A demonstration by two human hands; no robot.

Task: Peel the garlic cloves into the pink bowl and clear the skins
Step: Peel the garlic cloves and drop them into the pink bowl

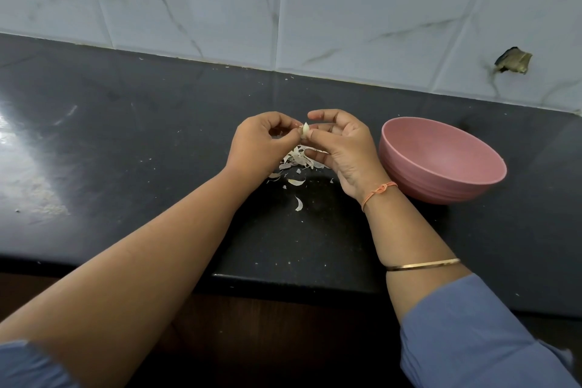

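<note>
Garlic clove (305, 130): one small pale clove is held above the tabletop (126, 142). It is pinched on its left side by the fingertips of the left hand (261, 143) and on its right by the thumb and curled fingers of the right hand (345, 148). It is judged light, firm and smooth, and slippery once bared, so it is best gripped at the ends while the brittle, papery skin is pulled away. Loose skins (299, 161) lie heaped directly beneath the hands, with a few strays nearer the person. The pink bowl (441, 189) stands just right of the right hand; no cloves can be seen in the part of its inside that shows.
</note>
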